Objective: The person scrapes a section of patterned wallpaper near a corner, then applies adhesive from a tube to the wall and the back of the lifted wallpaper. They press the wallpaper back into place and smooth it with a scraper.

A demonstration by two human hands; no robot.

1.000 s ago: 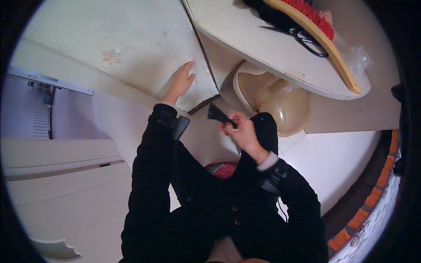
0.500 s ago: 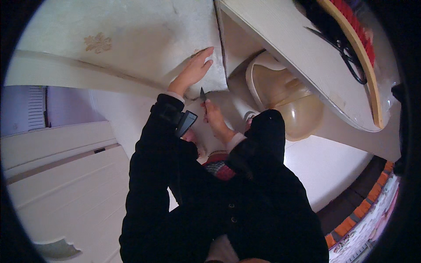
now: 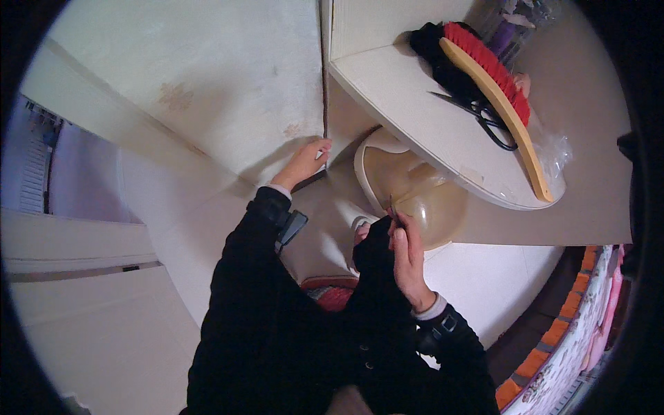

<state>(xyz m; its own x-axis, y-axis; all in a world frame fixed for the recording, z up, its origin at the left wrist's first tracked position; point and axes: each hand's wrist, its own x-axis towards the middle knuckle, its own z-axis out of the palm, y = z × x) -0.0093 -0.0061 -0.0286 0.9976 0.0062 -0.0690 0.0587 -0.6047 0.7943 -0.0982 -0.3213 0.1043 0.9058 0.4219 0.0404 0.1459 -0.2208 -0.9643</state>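
Note:
My left hand (image 3: pixel 304 164) is at the low corner of the pale wall covering (image 3: pixel 228 90), beside the dark vertical seam. Its fingers are curled together with a small whitish bit showing at them; I cannot make out what they hold. My right hand (image 3: pixel 409 256) is over my right knee, closed on a small knife (image 3: pixel 393 207). The narrow dark blade points up and away from me; the fingers hide the handle. Behind the knife, under the shelf, is a glossy beige rounded thing (image 3: pixel 432 207) with a pale rim.
To the right juts a rounded white shelf (image 3: pixel 394 90). On it lie a brush (image 3: pixel 498 97) with red bristles and a wooden handle, black scissors (image 3: pixel 487 121) and clear plastic (image 3: pixel 553 155). Orange-trimmed floral fabric (image 3: pixel 560 339) is at lower right, a pale panelled door (image 3: pixel 104 325) at lower left.
My right hand with the knife has moved right and nearer to me, away from the corner. My left hand has gone from flat on the wall covering to curled fingers lower down. The view has shifted.

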